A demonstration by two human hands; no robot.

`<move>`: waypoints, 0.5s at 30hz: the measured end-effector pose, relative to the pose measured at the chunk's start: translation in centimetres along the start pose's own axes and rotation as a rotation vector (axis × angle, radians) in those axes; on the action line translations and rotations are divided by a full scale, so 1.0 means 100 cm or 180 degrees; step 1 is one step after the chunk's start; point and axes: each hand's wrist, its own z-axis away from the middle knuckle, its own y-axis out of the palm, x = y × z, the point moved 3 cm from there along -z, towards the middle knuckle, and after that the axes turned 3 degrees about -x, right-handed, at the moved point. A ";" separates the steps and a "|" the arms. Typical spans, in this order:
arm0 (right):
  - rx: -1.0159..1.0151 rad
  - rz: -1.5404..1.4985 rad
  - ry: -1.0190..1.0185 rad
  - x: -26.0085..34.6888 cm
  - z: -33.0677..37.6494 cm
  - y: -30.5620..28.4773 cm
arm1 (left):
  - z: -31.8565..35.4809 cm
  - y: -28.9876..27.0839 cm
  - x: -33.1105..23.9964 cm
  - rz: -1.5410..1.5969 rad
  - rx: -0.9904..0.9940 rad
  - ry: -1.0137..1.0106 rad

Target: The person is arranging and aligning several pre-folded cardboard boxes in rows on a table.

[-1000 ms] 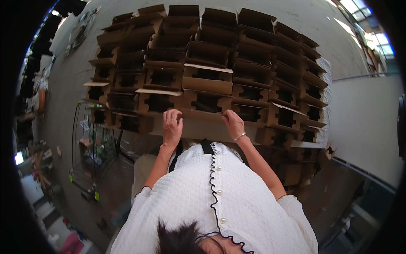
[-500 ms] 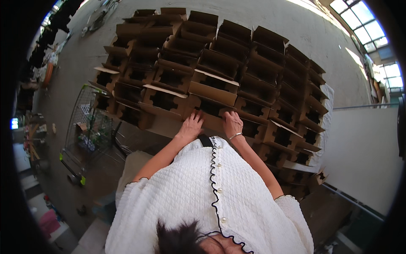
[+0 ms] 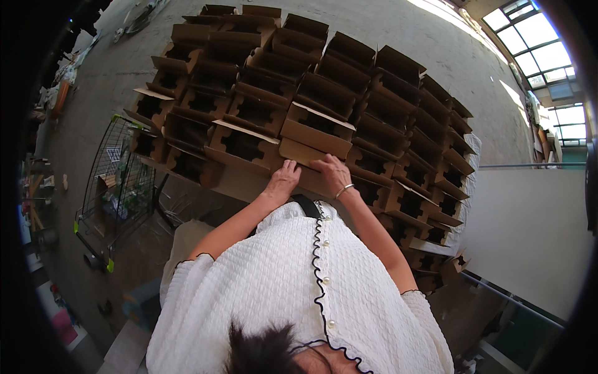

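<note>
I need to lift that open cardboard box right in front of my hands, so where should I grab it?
Probably grip the cardboard box by its two short end walls, coming from above with left hand and right hand. Its top is open, and neighbouring boxes crowd its long sides.

The white top (image 3: 293, 293) hides the box's (image 3: 299, 163) near edge, and the cart's (image 3: 118, 181) contents are too small to tell.

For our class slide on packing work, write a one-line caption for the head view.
Both hands, left hand and right hand, press on a flat cardboard flap amid rows of open cardboard boxes.
</note>
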 end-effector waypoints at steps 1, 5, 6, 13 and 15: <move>-0.0016 0.0049 0.0160 0.000 0.005 0.014 | 0.000 -0.003 0.002 0.0102 -0.0070 -0.0062; -0.0288 -0.0242 0.0393 0.000 0.018 0.037 | -0.005 -0.009 0.005 0.0186 0.0259 -0.0212; -0.0362 -0.0255 0.0360 0.001 0.018 0.039 | -0.007 -0.019 0.003 0.0350 0.0082 -0.0071; -0.0370 -0.0093 0.0351 -0.001 0.023 0.042 | -0.062 -0.017 0.003 0.0770 -0.0957 0.0034; -0.0629 -0.0036 0.0225 0.000 0.025 0.038 | -0.079 -0.008 0.003 0.0688 -0.1259 -0.0215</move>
